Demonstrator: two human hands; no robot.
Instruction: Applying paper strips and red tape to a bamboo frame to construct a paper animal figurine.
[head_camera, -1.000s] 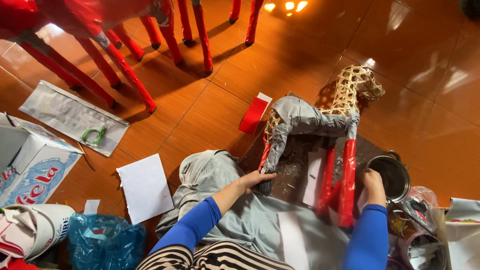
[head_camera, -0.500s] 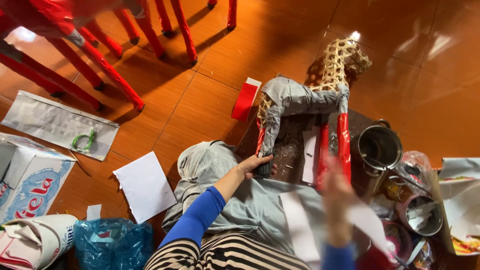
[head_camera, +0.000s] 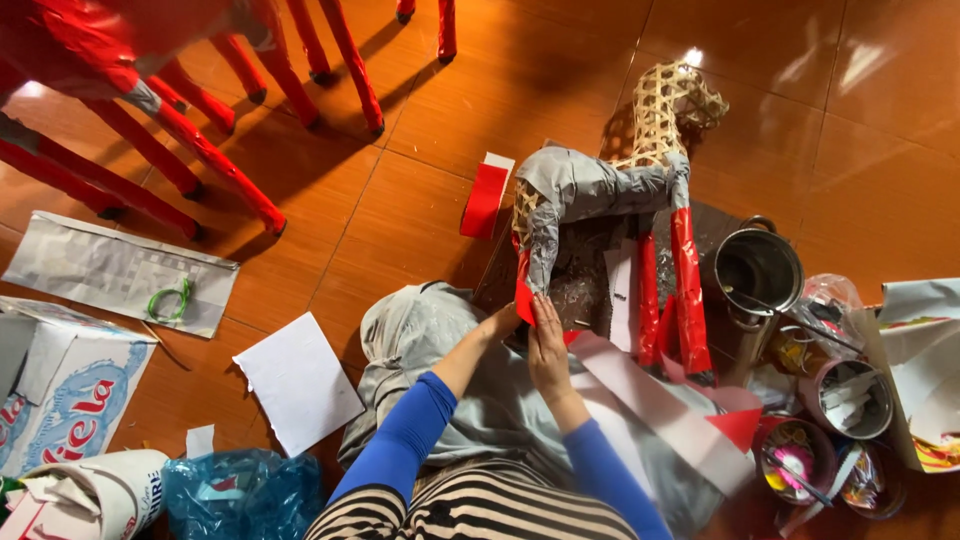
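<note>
Two hands meet low on the near hind leg of the woven animal frame (head_camera: 610, 180), and that's where all the action is. Left hand (head_camera: 503, 322) pinches the red paper strip (head_camera: 524, 290) at the foot of that leg, fingers closed on its edge so it stays against the basket weave; right hand (head_camera: 548, 345) lies flat and open, palm down, smoothing the same strip so it sits tight. Frame stands upright on a dark board (head_camera: 585, 285), right in front of the knees, close enough to wrap without stretching. Grey paper covers its body, two far legs (head_camera: 685, 290) are red already, and the head is bare wicker. A metal pot (head_camera: 758, 268) stands just right of the board, handy beside the jars (head_camera: 848, 398) and scraps. White and red paper strips (head_camera: 660, 410) lie across the lap. Further off, a white sheet (head_camera: 298, 382) rests on the tiles and red-wrapped legs (head_camera: 215, 165) of bigger figures stand near.
</note>
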